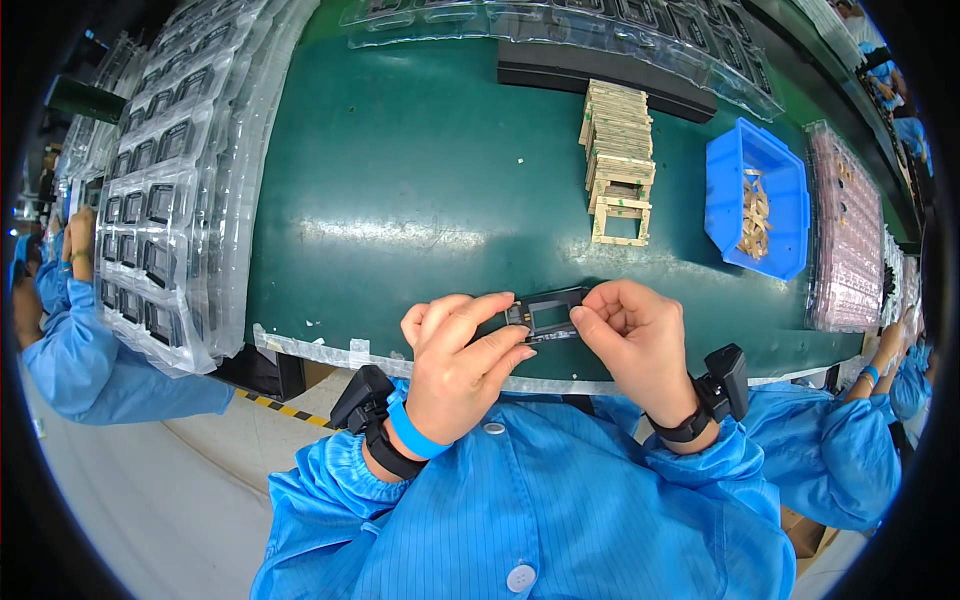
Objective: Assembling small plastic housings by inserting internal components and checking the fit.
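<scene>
My left hand grips a small black rectangular plastic housing between thumb and fingers at its left end. The housing has a window-like middle and is held slightly tilted just above the near edge of the green table. At its right end my right hand is closed in a pinch, with thumb and forefinger at the housing's edge. Whether a thin piece sits between those right fingertips is hidden. Beyond the hands lies an overlapping row of beige rectangular adhesive frames with small green marks.
A blue bin with beige strips stands at the right, beside stacked pinkish trays. Tall stacks of clear trays with black parts line the left. A black bar and more trays lie at the back. Co-workers' blue sleeves show on both sides.
</scene>
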`<state>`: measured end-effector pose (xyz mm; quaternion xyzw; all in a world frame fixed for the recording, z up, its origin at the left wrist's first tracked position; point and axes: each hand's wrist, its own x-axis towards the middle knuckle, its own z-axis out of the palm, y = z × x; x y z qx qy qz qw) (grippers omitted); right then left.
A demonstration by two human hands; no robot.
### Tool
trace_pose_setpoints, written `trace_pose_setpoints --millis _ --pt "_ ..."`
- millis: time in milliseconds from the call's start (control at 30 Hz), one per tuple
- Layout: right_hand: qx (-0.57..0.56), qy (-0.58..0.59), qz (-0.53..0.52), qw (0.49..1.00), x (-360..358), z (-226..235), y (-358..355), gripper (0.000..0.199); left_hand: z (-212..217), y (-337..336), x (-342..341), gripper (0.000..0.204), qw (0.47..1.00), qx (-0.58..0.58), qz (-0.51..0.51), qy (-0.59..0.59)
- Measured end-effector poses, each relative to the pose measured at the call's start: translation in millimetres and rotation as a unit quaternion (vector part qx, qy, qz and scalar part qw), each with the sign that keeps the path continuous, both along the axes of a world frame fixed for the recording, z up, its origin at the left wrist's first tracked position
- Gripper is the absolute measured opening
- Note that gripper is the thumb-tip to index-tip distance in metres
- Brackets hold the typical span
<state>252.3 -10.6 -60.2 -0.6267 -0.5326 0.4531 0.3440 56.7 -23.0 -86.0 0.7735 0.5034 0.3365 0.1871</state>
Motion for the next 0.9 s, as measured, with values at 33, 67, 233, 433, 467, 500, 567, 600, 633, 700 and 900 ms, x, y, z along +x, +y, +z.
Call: trace_pose_setpoints --millis 33,67,233,433,467,500,567,600,633,700,900 --pt "-0.008 0.004 0.002 1.000 1.0 -0.4 0.0 0.009 0.0 0.0 -0.1 0.025 1.000 0.000 0.000 0.000" --pt "-0.016 0.008 0.004 1.000 1.6 -0.7 -0.1 0.009 -0.1 -0.1 0.1 0.025 1.000 0.002 0.000 -0.001" --pt "-0.024 0.021 -0.002 1.000 1.5 -0.9 0.0 0.008 -1.1 0.3 -0.4 0.025 1.000 0.005 -0.004 -0.002" --pt "-0.026 0.022 -0.005 0.999 1.9 -1.3 -0.2 0.008 -0.5 -0.1 0.2 0.025 1.000 0.007 -0.005 0.003" --pt "-0.024 0.025 -0.005 0.999 2.0 -1.8 -0.4 0.008 -0.7 -0.3 0.3 0.025 1.000 0.010 -0.005 0.005" --pt "-0.024 0.025 -0.006 0.999 1.7 -1.2 -0.5 0.008 -0.8 -0.3 0.4 0.025 1.000 0.013 -0.006 0.007" --pt "-0.021 0.021 -0.008 1.000 0.2 0.6 -0.6 0.008 -0.6 -0.1 1.3 0.025 1.000 0.017 -0.006 0.009" --pt "-0.021 0.021 -0.009 1.000 -0.4 -0.2 -1.0 0.008 -0.6 -0.2 1.8 0.025 1.000 0.021 -0.005 0.012" --pt "-0.002 0.009 -0.006 1.000 -1.0 -1.5 -1.6 0.008 -0.6 0.0 1.9 0.025 1.000 0.021 -0.006 0.012" --pt "0.017 -0.003 -0.004 1.000 -2.1 -1.8 -1.6 0.008 -0.4 0.3 1.7 0.024 1.000 0.023 -0.008 0.015" --pt "0.067 -0.059 0.010 0.996 -3.4 -0.3 -0.5 0.008 -1.6 0.4 2.8 0.025 1.000 0.024 -0.008 0.014"
